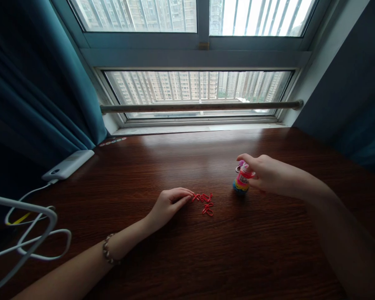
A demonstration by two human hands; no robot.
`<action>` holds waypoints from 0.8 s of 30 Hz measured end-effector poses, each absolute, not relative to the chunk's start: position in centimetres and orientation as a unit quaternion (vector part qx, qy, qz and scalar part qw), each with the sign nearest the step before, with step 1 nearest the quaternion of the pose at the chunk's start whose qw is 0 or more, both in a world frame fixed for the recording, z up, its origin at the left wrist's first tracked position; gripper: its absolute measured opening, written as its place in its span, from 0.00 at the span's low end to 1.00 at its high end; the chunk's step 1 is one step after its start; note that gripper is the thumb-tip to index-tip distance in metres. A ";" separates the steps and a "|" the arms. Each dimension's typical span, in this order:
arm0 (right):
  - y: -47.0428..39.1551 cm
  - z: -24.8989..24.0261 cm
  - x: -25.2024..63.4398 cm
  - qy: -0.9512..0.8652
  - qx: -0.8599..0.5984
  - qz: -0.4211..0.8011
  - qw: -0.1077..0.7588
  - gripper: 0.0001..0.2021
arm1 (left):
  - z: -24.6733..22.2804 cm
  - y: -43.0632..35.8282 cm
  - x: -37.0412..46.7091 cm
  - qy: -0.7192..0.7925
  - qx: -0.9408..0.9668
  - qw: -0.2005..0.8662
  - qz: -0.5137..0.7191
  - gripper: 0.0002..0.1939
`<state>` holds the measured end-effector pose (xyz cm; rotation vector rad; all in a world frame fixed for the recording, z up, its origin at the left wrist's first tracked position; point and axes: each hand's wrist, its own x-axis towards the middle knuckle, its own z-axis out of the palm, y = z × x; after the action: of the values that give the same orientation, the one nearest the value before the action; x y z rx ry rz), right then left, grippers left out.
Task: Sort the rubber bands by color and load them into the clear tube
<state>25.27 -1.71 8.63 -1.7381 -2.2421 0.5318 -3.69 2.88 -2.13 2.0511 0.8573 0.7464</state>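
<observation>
My left hand [171, 205] rests low over the dark wooden table, fingers drawn together with the thumb beneath. Its fingertips pinch the left end of a small heap of thin red rubber bands [206, 197]. More red loops lie just below that heap. To the right, my right hand [264, 173] is closed around the upper part of a small clear bottle [242, 181]. Layers of pink, yellow and blue show inside the bottle, and a purple piece is at its top. The bottle appears slightly tilted on the table; the fingers hide part of its right side.
A white power bank [69, 165] with a cable plugged in lies at the left, by the blue curtain [81, 83]. Looped white cables [34, 246] rise at the left edge. A metal rail [200, 107] crosses the window behind the table [181, 158].
</observation>
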 end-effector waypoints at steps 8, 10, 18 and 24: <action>-1.4 9.2 25.0 -0.755 -0.582 0.238 0.187 0.13 | -3.1 3.3 -3.9 0.253 0.893 0.264 0.263 0.14; -1.4 9.5 25.0 -0.752 -0.578 0.244 0.200 0.12 | -3.3 3.3 -3.9 0.228 0.916 0.236 0.231 0.16; -1.5 10.1 25.8 -0.754 -0.577 0.243 0.201 0.12 | -3.5 3.0 -3.9 0.230 0.916 0.234 0.233 0.13; -2.5 11.1 25.1 -0.749 -0.593 0.126 0.268 0.10 | -3.4 2.9 -3.7 0.277 0.887 0.270 0.252 0.11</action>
<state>25.13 -2.51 11.15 -1.5990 -2.0217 0.3398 -3.72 2.90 -3.36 2.3909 0.7462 0.6778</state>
